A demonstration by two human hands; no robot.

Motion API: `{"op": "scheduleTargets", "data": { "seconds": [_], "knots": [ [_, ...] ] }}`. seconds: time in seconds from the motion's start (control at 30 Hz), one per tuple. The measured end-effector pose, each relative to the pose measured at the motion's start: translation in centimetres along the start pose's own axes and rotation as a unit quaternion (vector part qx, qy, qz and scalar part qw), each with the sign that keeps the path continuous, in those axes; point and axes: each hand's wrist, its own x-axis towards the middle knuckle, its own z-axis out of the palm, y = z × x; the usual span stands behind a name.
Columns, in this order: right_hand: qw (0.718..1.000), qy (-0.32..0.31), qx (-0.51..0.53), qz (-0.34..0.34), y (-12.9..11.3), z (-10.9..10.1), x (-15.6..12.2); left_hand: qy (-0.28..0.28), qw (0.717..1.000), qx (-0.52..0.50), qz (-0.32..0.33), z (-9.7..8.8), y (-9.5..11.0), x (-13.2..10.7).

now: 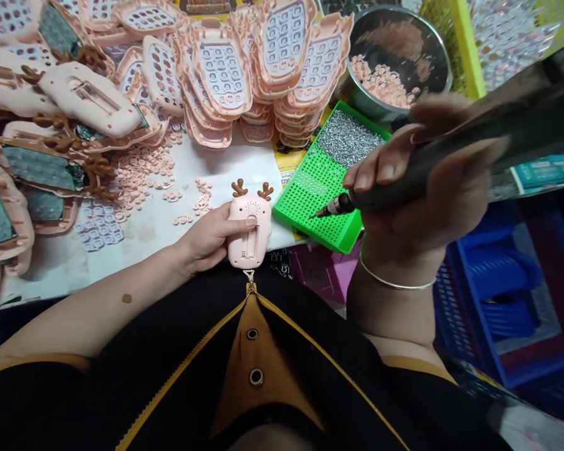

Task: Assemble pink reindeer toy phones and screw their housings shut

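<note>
Worktable [244, 156]: shell stacks [263, 62] at rear, bowl [399, 56] right. Green tray [319, 200] holds screws [345, 134]. Right hand [423, 188] wrapped around driver [451, 156], bit over tray. Left hand [211, 241] pinches pink toy [249, 228], back up, at table edge. Step judged: screw pickup. Next move calls for bit aligned to toy's screw hole.

Pink antlered toy shell [249, 232], face-down
</note>
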Motion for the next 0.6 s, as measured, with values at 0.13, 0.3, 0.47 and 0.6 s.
{"op": "scheduleTargets", "data": {
  "seconds": [0.13, 0.3, 0.47, 0.6],
  "knots": [
    [0.996, -0.029, 0.035, -0.079, 0.4, 2.3, -1.0, 0.005, 1.0, -0.004, 0.006, 0.1, -0.3, -0.2],
    [0.988, -0.049, 0.008, -0.146, 0.8, 4.5, -2.0, -0.003, 1.0, -0.008, 0.011, -0.2, -0.6, 0.0],
    [0.988, -0.07, 0.006, -0.135, 1.2, 5.3, -1.9, -0.013, 1.0, -0.006, 0.017, -0.5, -0.6, 0.1],
    [0.992, -0.091, -0.006, -0.089, 2.0, 4.8, -2.3, -0.027, 0.999, -0.004, 0.018, -0.6, -0.5, 0.1]
  ]
}}
